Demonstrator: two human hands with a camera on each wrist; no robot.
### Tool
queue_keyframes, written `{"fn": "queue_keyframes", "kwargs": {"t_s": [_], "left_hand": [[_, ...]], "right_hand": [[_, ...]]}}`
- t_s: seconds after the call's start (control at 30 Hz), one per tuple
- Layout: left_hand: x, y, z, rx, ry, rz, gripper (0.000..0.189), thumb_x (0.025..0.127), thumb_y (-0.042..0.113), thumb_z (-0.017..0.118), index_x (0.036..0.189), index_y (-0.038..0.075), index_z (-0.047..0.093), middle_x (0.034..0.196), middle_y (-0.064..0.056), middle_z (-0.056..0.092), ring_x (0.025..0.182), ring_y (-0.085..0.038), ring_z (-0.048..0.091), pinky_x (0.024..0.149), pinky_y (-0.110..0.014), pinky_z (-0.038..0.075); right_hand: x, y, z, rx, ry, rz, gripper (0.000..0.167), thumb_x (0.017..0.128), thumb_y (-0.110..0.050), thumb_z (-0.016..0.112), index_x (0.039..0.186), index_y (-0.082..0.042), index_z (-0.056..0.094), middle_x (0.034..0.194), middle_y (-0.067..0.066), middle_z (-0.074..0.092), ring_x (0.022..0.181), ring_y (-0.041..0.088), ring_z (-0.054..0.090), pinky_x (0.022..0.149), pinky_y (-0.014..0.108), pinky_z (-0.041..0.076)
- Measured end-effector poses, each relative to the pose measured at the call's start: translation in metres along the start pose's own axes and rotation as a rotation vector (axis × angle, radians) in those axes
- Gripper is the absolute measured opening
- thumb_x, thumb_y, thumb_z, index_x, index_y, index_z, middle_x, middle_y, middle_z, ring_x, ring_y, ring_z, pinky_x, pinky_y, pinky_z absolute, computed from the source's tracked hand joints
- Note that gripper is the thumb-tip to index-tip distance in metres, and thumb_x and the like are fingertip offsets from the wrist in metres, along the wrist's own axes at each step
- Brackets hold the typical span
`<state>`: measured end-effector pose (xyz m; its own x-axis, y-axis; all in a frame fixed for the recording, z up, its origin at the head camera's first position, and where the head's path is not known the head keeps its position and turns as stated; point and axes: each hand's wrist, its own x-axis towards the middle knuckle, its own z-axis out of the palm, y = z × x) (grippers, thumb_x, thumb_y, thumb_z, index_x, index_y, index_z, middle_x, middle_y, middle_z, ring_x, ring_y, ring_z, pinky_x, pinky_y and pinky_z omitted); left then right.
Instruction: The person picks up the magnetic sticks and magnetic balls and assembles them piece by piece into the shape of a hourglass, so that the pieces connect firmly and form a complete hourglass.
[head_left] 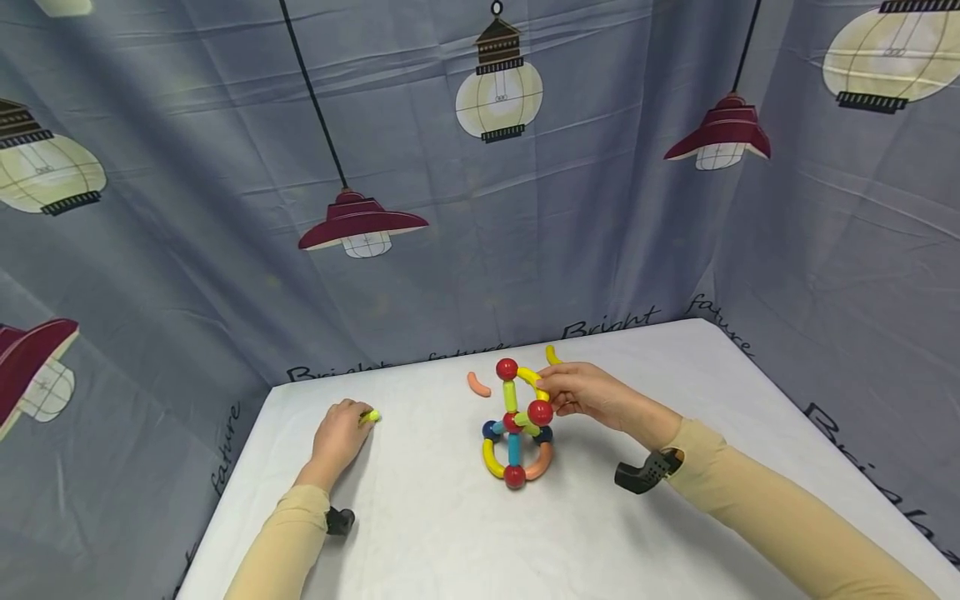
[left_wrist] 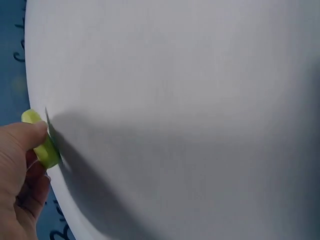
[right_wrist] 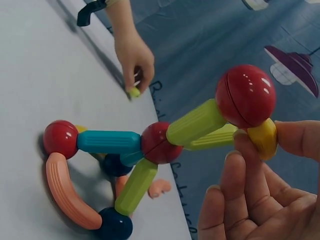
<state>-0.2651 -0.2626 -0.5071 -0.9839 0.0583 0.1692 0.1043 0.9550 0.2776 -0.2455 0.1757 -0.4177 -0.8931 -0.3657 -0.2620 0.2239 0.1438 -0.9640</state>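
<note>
A magnetic ball-and-rod structure stands on the white table, with a blue rod (head_left: 513, 450), green rods (right_wrist: 197, 121), red balls (head_left: 514, 477) and dark blue balls (right_wrist: 114, 223). My right hand (head_left: 588, 393) pinches a yellow curved rod (right_wrist: 263, 140) between thumb and fingers. One end of that rod meets the front upper red ball (right_wrist: 246, 95); its other end reaches the top red ball (head_left: 507, 369) in the head view. Off to the left, my left hand (head_left: 339, 435) pinches a short lime-green rod (left_wrist: 47, 152) close to the tabletop, partly covered by the fingers.
Behind the structure lies a loose orange curved rod (head_left: 477, 385). Another yellow curved rod (head_left: 552, 355) is near the table's back edge, beyond my right hand. Grey-blue curtains (head_left: 465, 275) printed with lamps surround the white table (head_left: 420, 533).
</note>
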Motion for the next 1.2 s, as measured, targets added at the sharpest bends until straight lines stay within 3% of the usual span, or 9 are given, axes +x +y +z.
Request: {"fn": "queue_keyframes", "kwargs": {"t_s": [0.13, 0.3, 0.4, 0.53, 0.63, 0.83, 1.2], "left_hand": [[-0.001, 0.018, 0.004, -0.241, 0.01, -0.045, 0.027, 0.097, 0.014, 0.07, 0.121, 0.003, 0.068, 0.114, -0.012, 0.066, 0.105, -0.029, 0.062, 0.089, -0.048, 0.052], [-0.007, 0.058, 0.008, -0.641, -0.007, -0.083, 0.031, 0.097, 0.02, 0.071, 0.123, 0.005, 0.065, 0.11, -0.008, 0.067, 0.098, -0.02, 0.064, 0.081, -0.035, 0.054], [-0.014, 0.087, 0.009, -0.846, -0.034, -0.06, 0.032, 0.096, 0.02, 0.073, 0.123, 0.005, 0.064, 0.109, -0.007, 0.067, 0.098, -0.019, 0.064, 0.081, -0.029, 0.054], [-0.023, 0.122, 0.009, -1.034, -0.082, 0.01, 0.033, 0.095, 0.018, 0.075, 0.122, 0.005, 0.062, 0.11, -0.008, 0.068, 0.1, -0.02, 0.065, 0.083, -0.025, 0.054], [-0.031, 0.142, 0.009, -1.108, -0.124, 0.051, 0.034, 0.095, 0.019, 0.075, 0.122, 0.004, 0.061, 0.112, -0.009, 0.067, 0.103, -0.022, 0.065, 0.086, -0.025, 0.054], [-0.041, 0.166, 0.009, -1.127, -0.143, 0.098, 0.033, 0.095, 0.019, 0.075, 0.121, 0.005, 0.06, 0.113, -0.009, 0.066, 0.106, -0.021, 0.064, 0.09, -0.024, 0.053], [-0.044, 0.178, 0.011, -1.144, -0.148, 0.148, 0.032, 0.095, 0.018, 0.075, 0.12, 0.004, 0.061, 0.115, -0.01, 0.066, 0.107, -0.024, 0.065, 0.091, -0.025, 0.053]], "right_hand": [[0.002, 0.002, -0.003, -0.009, 0.006, 0.008, 0.057, 0.097, -0.025, 0.067, 0.139, 0.008, 0.05, 0.089, 0.007, 0.06, 0.077, 0.019, 0.055, 0.075, 0.029, 0.054], [0.001, 0.003, -0.005, 0.003, 0.01, 0.011, 0.06, 0.097, -0.027, 0.068, 0.141, 0.008, 0.048, 0.089, 0.007, 0.061, 0.078, 0.019, 0.056, 0.076, 0.029, 0.054], [0.001, 0.004, -0.006, 0.005, 0.015, 0.012, 0.06, 0.097, -0.027, 0.068, 0.142, 0.008, 0.049, 0.09, 0.006, 0.062, 0.079, 0.02, 0.056, 0.077, 0.03, 0.054], [0.0, 0.004, -0.006, 0.009, 0.014, 0.012, 0.059, 0.097, -0.026, 0.067, 0.142, 0.008, 0.049, 0.089, 0.006, 0.062, 0.079, 0.019, 0.057, 0.078, 0.03, 0.055], [-0.001, 0.003, -0.006, 0.014, 0.01, 0.013, 0.059, 0.097, -0.026, 0.067, 0.142, 0.008, 0.049, 0.089, 0.006, 0.062, 0.079, 0.019, 0.057, 0.077, 0.03, 0.055], [0.001, 0.004, -0.005, 0.015, 0.002, 0.022, 0.061, 0.096, -0.027, 0.069, 0.142, 0.008, 0.048, 0.09, 0.006, 0.062, 0.079, 0.019, 0.057, 0.077, 0.029, 0.054], [0.001, 0.004, -0.005, 0.011, 0.003, 0.006, 0.062, 0.096, -0.027, 0.068, 0.142, 0.009, 0.048, 0.089, 0.005, 0.062, 0.079, 0.019, 0.057, 0.077, 0.029, 0.054]]}}
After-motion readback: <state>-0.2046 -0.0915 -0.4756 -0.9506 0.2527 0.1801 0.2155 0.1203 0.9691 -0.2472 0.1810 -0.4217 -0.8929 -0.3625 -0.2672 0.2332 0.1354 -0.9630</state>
